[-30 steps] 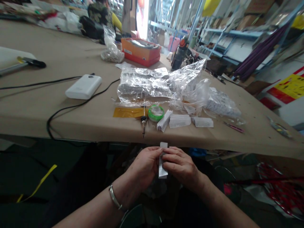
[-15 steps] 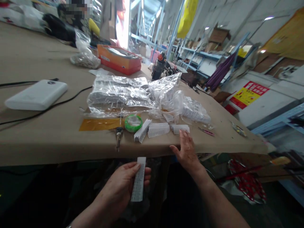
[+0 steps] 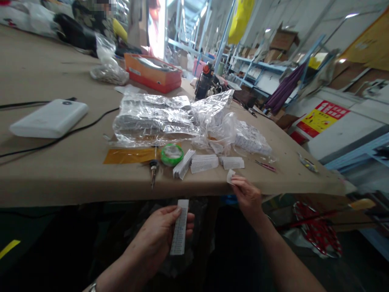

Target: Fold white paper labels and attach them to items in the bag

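Observation:
Below the table's front edge, my left hand [image 3: 165,227] is closed on a narrow white printed label strip [image 3: 180,229], thumb on top. My right hand [image 3: 247,195], just over the table edge, pinches a small white paper label [image 3: 230,177] between thumb and fingers. Close beyond it lies a short stack of white labels [image 3: 231,163]. To its left are a second label stack [image 3: 204,163] and a slanted one [image 3: 184,164]. A green-rimmed roll of tape [image 3: 172,155] sits beside the slanted stack.
Clear plastic bags of white printed pieces [image 3: 154,117] lie behind the stacks. A soldering-iron-like tool [image 3: 153,172] hangs over the edge beside an amber film strip [image 3: 129,156]. Pink tweezers [image 3: 265,166], a white power bank [image 3: 50,119] and an orange box [image 3: 153,75] are on the table [image 3: 75,174].
My right hand has drawn back toward me from the right-hand label stack, and a small white label now shows in its fingers. The left hand still holds its strip.

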Demonstrator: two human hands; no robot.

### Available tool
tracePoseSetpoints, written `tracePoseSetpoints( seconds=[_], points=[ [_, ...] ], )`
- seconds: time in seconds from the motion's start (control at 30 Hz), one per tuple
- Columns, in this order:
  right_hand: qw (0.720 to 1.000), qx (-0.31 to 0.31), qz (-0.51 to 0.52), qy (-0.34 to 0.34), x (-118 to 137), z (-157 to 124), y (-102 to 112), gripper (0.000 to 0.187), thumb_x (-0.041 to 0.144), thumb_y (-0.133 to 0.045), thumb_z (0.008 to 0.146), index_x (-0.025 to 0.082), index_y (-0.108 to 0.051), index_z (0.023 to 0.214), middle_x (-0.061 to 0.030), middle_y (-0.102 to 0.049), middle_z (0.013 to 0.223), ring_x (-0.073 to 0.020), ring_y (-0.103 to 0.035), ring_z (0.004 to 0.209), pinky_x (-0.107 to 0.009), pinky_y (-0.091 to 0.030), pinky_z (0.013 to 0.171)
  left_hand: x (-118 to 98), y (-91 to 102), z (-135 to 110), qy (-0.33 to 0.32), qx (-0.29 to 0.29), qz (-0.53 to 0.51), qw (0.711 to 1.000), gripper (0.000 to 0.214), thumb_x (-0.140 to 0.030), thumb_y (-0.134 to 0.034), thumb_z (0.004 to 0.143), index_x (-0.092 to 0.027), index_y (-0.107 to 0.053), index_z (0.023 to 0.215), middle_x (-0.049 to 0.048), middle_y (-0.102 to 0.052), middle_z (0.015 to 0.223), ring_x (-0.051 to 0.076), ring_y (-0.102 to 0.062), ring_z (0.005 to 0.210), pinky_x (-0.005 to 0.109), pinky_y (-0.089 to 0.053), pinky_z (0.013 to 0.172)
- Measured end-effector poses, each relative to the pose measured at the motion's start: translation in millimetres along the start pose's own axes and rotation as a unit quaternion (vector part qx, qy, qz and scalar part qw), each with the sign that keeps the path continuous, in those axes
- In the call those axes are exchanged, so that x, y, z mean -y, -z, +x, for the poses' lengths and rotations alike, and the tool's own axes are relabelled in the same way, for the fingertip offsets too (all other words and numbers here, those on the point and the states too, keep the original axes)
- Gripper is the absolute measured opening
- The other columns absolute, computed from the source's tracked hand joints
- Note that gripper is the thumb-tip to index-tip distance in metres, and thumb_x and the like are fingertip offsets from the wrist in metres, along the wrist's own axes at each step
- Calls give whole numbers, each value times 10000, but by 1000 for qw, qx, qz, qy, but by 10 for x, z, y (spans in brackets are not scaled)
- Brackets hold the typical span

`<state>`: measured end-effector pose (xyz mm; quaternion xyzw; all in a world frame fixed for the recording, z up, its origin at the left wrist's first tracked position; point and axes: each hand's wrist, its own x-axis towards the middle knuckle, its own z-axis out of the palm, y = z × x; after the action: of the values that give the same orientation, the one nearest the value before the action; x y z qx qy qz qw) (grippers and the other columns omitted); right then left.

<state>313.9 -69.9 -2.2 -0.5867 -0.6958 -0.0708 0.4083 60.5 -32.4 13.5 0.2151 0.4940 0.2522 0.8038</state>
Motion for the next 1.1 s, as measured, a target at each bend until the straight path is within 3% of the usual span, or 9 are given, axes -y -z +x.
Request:
tracePoseSetpoints(
  seconds=[0.07, 0.13, 0.23, 0.3, 0.43, 0.67, 0.93, 1.03, 1.1],
  points=[
    [998, -12, 66, 19, 283, -27, -66, 158, 110, -538, 860, 218, -623, 939, -68, -665, 1013, -205, -610, 1045, -397, -489, 914, 9, -5, -6, 1, 14, -7, 1000, 65, -121, -548, 823, -79, -588, 854, 118, -700, 727, 165, -652, 561, 307, -549, 587],
    [988, 34, 127, 81, 593, -66, -165, 186, 94, -540, 849, 218, -612, 967, -74, -659, 1035, -226, -577, 1104, -439, -470, 939, 14, -9, -14, -6, 47, -24, 999, 84, -118, -543, 819, -71, -611, 833, 114, -695, 715, 156, -639, 553, 296, -538, 588],
    [968, 98, 141, 186, 938, -130, -349, 139, 115, -544, 857, 191, -621, 944, -89, -671, 1009, -229, -568, 1111, -446, -457, 952, 19, 4, -20, -39, 91, -67, 993, 91, -89, -552, 794, -62, -634, 764, 102, -681, 669, 127, -603, 519, 234, -488, 532],
    [960, 110, 129, 222, 1043, -160, -464, 108, 119, -549, 859, 173, -631, 904, -94, -681, 973, -217, -581, 1085, -420, -462, 949, 24, 27, -22, -57, 85, -91, 991, 80, -63, -571, 760, -65, -637, 714, 94, -672, 646, 119, -595, 521, 208, -458, 513],
    [955, 125, 109, 246, 1067, -166, -579, 113, 124, -531, 869, 164, -638, 872, -92, -687, 955, -210, -588, 1070, -401, -469, 949, 35, 85, -9, -65, 65, -113, 989, 63, -43, -597, 702, -74, -644, 672, 81, -663, 624, 124, -596, 538, 206, -446, 521],
    [952, 162, 61, 253, 1103, -155, -549, 148, 126, -501, 878, 176, -640, 891, -65, -688, 988, -198, -574, 1090, -399, -417, 995, 44, 137, 39, -75, 80, -102, 989, 59, -89, -664, 650, -77, -646, 705, 74, -651, 643, 140, -601, 577, 213, -434, 525],
    [953, 184, 56, 236, 1160, -174, -554, 142, 102, -505, 866, 163, -626, 912, -63, -689, 985, -210, -566, 1099, -413, -387, 1003, 49, 144, -26, -71, 64, -134, 986, 124, -183, -699, 680, -85, -624, 694, 50, -637, 633, 93, -556, 522, 181, -413, 485],
    [953, 185, 115, 209, 1168, -160, -505, 197, 174, -565, 845, 167, -591, 1040, -74, -676, 1024, -225, -560, 1099, -427, -392, 996, 36, 148, -62, -72, 73, -114, 988, 70, -124, -672, 701, -77, -629, 730, 71, -655, 657, 107, -586, 548, 190, -448, 517],
    [960, 166, 181, 134, 1158, -133, -466, 278, 264, -605, 820, 172, -567, 1080, -93, -650, 1048, -244, -555, 1083, -426, -420, 960, 12, 140, -105, -65, 71, -100, 990, 46, -119, -631, 746, -81, -626, 772, 74, -658, 662, 121, -597, 542, 218, -477, 530]
  ],
)
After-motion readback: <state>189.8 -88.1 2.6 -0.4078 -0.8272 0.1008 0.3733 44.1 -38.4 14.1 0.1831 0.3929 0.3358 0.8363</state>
